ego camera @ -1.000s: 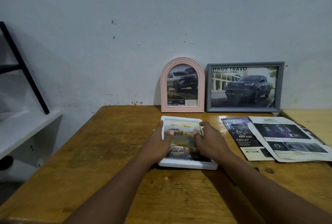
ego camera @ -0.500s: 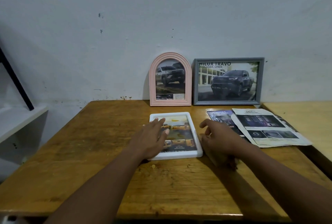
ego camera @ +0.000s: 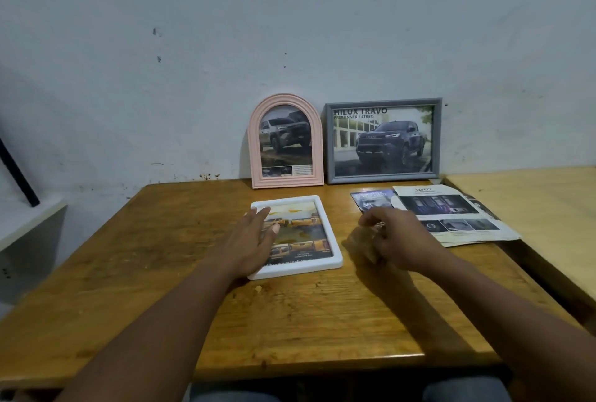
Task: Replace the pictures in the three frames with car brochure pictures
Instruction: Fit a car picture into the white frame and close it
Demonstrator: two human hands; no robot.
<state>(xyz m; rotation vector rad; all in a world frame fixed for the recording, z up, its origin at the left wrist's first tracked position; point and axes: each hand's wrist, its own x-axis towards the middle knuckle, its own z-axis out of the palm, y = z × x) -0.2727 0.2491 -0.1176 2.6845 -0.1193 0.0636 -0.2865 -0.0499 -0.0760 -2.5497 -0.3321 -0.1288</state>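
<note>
Tabletop (ego camera: 154,240) of worn brown wood fills the lower half of the view, set against a pale wall (ego camera: 290,30). At its centre a white frame (ego camera: 300,269) lies flat, face up, with a brochure picture of yellow cars inside it. The left hand (ego camera: 254,240) lies palm down on the left part of that frame, fingers straight and slightly spread, gripping nothing. The right hand (ego camera: 400,240) is just right of the white frame and apart from it, its fingers curled inward. They are blurred, so I cannot tell whether they pinch anything or are merely bent.

At the back of the tabletop, centre of the view, a pink arched frame (ego camera: 254,150) leans on the wall with a picture of a grey pickup in it. Just beside it to the right, a grey frame (ego camera: 383,179) also leans on the wall, wider than tall, showing a dark pickup and the words HILUX TRAVO. In front of the grey frame, right of centre, lie loose pages: a dark brochure (ego camera: 371,200) partly under a white sheet (ego camera: 451,217) headed SAFETY. The right hand covers the near end of the dark one.

A paler second table (ego camera: 532,214) adjoins at the right edge. A white shelf (ego camera: 29,224) with a black bar (ego camera: 17,176) above it shows at the left edge.
</note>
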